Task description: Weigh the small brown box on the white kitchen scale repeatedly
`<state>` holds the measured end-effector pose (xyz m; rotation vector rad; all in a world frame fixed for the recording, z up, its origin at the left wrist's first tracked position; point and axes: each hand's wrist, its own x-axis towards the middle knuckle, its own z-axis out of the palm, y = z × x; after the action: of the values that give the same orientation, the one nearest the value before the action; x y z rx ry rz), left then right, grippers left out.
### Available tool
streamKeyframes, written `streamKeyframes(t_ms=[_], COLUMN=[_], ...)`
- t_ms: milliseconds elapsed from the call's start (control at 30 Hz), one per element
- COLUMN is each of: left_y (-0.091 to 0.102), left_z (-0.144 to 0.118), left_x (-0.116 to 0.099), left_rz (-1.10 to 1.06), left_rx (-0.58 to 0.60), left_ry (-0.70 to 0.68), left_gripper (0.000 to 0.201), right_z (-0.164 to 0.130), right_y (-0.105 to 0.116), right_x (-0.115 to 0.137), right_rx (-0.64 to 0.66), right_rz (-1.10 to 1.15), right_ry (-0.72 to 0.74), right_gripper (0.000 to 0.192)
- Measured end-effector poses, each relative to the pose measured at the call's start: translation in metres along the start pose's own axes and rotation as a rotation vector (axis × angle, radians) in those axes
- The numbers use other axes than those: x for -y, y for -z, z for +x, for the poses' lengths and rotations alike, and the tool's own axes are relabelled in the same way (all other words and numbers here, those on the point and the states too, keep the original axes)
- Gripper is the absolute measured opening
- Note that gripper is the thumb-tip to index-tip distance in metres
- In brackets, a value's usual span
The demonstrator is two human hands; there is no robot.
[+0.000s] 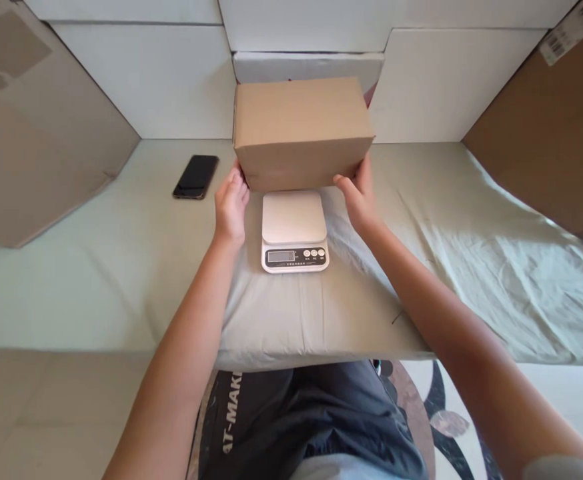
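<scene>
- Cardboard box (304,127): plain brown and closed, held between the two hands just behind the scale, its top and front faces toward the viewer; whether its underside touches the desk cannot be told.
- Left hand (232,208): gripping the lower left front corner of the cardboard box, palm turned inward, the forearm reaching up from below.
- Right hand (359,197): gripping the lower right end of the same box, thumb on the front face, the other fingers partly hidden.
- Scale (294,230): white, lying flat on the desk between the forearms, its bare platform nearest the box; a small display (281,256) and three round buttons (314,253) occupy the dark front strip. The reading is too faint to make out.
- Phone (196,177): dark-screened, lying face up to the left of the left hand, well apart from the scale.
- Desk (121,280): covered with a pale green cloth, creased chiefly at the right.
- Surroundings: a large carton (41,133) on the left, a labelled carton (546,127) on the right, and white panels (181,80) along the back.
</scene>
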<state>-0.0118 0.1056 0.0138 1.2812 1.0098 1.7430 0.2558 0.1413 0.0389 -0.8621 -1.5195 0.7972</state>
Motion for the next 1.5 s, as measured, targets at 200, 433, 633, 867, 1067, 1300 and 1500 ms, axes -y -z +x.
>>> streamKeyframes(t_ms=[200,433,633,867,1067,1300,1500], left_y=[-0.012,-0.013,-0.010,0.000,-0.002,-0.005,-0.006], left_z=[-0.080,-0.106,-0.109,-0.111,-0.110,-0.109,-0.110], left_x=[-0.046,-0.040,-0.035,-0.026,-0.026,-0.028,-0.028], left_rz=[-0.041,-0.066,0.044,0.170,0.139,0.144,0.134], left_rx=[-0.073,-0.225,-0.314,-0.283,-0.300,-0.305,-0.294], left_ry=[-0.019,-0.002,0.046,0.022,0.061,0.056,0.036], left_gripper=[0.061,0.059,0.065,0.065,0.063,0.063,0.058], right_z=[-0.075,-0.098,-0.108,-0.113,-0.108,-0.105,-0.105], right_y=[0.011,-0.006,-0.011,-0.014,-0.014,-0.014,-0.015], right_x=[0.033,0.054,0.044,0.048,0.046,0.042,0.035], right_rx=[0.051,0.013,-0.014,-0.024,-0.044,-0.042,-0.047], right_rz=[-0.003,0.011,0.053,0.085,0.107,0.129,0.143], right_ry=[-0.030,-0.023,-0.060,-0.178,-0.197,-0.185,-0.183], right_gripper=[0.067,0.075,0.072,0.071,0.072,0.067,0.065])
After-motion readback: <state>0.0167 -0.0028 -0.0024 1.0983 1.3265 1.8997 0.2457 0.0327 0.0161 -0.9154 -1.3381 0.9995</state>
